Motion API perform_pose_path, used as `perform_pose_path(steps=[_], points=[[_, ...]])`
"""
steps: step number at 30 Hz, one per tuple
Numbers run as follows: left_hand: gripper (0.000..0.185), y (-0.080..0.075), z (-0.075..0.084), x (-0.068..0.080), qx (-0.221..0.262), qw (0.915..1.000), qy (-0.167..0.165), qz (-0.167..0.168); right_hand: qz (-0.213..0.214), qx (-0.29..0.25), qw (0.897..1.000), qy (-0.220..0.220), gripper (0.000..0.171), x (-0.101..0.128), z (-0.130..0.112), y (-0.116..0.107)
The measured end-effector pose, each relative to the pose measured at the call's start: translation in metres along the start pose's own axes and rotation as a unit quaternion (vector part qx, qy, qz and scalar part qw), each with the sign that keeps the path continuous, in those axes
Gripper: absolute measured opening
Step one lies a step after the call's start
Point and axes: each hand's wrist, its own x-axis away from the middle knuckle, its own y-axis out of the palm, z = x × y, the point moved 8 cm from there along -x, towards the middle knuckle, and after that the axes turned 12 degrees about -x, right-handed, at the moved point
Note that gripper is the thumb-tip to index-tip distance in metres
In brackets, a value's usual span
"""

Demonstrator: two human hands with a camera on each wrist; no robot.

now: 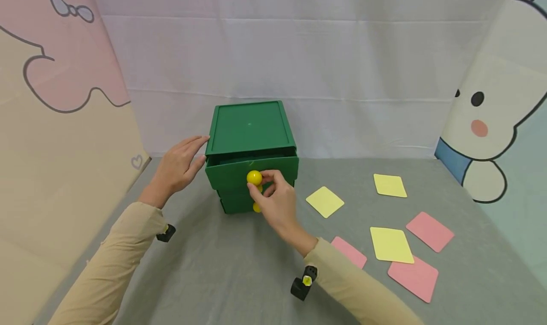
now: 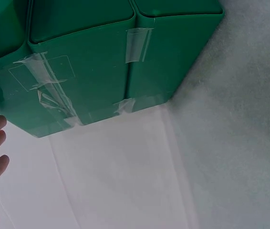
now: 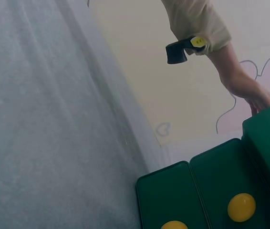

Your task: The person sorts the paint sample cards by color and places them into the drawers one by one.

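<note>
A green three-drawer box (image 1: pixel 252 128) stands on the grey cloth, its top drawer (image 1: pixel 231 173) pulled out a little, with a dark gap under the lid. My right hand (image 1: pixel 279 201) pinches the round yellow knob (image 1: pixel 254 177) of that drawer between thumb and fingers. Below it, the yellow knobs of the middle drawer (image 3: pixel 241 207) and bottom drawer (image 3: pixel 174 225) show in the right wrist view; both those drawers are closed. My left hand (image 1: pixel 177 166) rests its fingertips against the box's left side, fingers extended. Clear tape (image 2: pixel 137 45) joins the drawer units on that side.
Right of the box lie several square cards, yellow (image 1: pixel 390 186) and pink (image 1: pixel 430 231), one yellow card (image 1: pixel 391 244) overlapping a pink one (image 1: pixel 414 278). A white cloth wall (image 1: pixel 342 78) rises behind the box. Printed cloths hang at both sides.
</note>
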Motion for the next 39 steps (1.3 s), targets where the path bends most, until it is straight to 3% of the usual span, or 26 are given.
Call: perform_pose_path(steps=[10,22,39], points=[[0.053,-0.002,0.002,0.000,0.004,0.9999,0.009,0.012,0.018,0.000,1.000,-0.006,0.028,-0.013,0.007,0.004],[0.055,-0.002,0.002,0.001,0.002,0.9996,0.015,0.023,0.009,-0.001,1.000,0.011,0.028,-0.022,0.013,0.009],[0.056,-0.004,0.003,0.002,0.009,0.9992,0.019,0.034,0.017,-0.024,0.999,0.036,0.029,-0.018,0.014,0.005]])
